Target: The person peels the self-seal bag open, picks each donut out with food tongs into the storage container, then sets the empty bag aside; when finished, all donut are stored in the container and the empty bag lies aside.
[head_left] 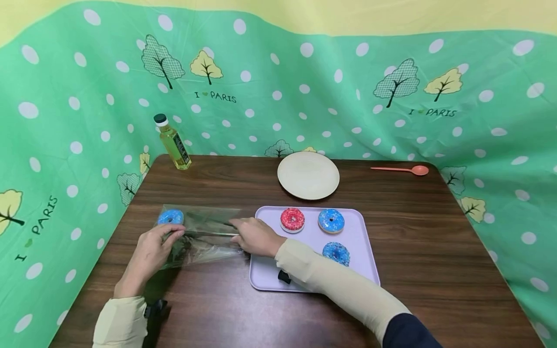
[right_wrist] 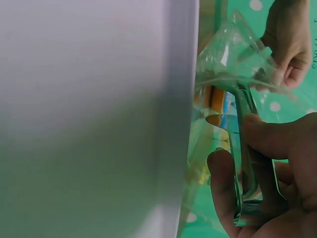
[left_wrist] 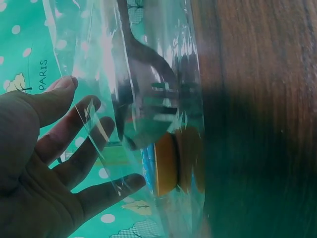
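A clear plastic bag (head_left: 209,217) lies on the left half of the table, with a blue-iced doughnut (head_left: 170,216) inside its far-left end. My left hand (head_left: 145,256) pinches the near edge of the bag between thumb and index finger, its other fingers spread against the film (left_wrist: 99,44). My right hand (head_left: 258,237) grips metal tongs (right_wrist: 245,106), whose slotted end (left_wrist: 143,89) reaches into the bag close to the doughnut. Whether the tongs touch the doughnut I cannot tell.
Right of the bag, a lilac tray (head_left: 367,256) carries a red doughnut (head_left: 292,220) and two blue doughnuts (head_left: 331,221), under my right forearm. Farther back stand an oil bottle (head_left: 175,145), a cream plate (head_left: 308,176) and an orange spoon (head_left: 409,169).
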{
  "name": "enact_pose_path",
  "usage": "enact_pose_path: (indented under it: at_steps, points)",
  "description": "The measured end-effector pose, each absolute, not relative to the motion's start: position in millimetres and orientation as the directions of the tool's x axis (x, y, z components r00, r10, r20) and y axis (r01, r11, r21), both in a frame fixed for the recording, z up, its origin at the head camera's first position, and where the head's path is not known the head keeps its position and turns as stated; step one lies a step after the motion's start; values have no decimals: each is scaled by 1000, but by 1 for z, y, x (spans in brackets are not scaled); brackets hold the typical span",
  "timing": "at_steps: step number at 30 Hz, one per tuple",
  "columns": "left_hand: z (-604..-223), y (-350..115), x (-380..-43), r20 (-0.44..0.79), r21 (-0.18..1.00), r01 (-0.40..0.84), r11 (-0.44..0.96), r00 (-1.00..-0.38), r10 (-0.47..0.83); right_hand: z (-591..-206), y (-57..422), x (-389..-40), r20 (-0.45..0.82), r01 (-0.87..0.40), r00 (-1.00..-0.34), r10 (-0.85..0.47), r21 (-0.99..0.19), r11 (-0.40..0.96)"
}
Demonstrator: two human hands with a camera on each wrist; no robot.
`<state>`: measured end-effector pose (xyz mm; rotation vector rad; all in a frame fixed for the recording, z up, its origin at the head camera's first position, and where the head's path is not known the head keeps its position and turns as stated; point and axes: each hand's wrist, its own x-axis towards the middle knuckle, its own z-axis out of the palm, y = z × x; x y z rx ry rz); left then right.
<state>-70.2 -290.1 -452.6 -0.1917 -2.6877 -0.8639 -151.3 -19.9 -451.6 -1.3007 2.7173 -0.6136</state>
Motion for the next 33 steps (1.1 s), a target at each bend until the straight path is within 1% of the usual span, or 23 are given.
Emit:
enact_pose_path:
  at_steps: [7, 12, 18, 25, 33]
  points:
    - [-450, -287, -70, 341, 536, 230, 812, -939, 40, -458, -33, -153, 104, -722, -648, -754, -399, 566]
    - [-449, -286, -70, 360, 522, 239, 819, -932, 42, -458, -39, -153, 115, -722, -653, -748, -392, 570]
    - [-449, -287, -68, 348, 524, 223, 822, -937, 32, -458, -41, -152, 121, -728, -652, -749, -379, 572]
    - [-449, -288, -68, 327, 542, 195, 817, -945, 9, -454, -36, -147, 129, -762, -621, -773, -332, 556]
    - [-450, -288, -69, 313, 552, 179, 815, -950, -3, -448, -22, -142, 125, -752, -631, -766, -342, 564]
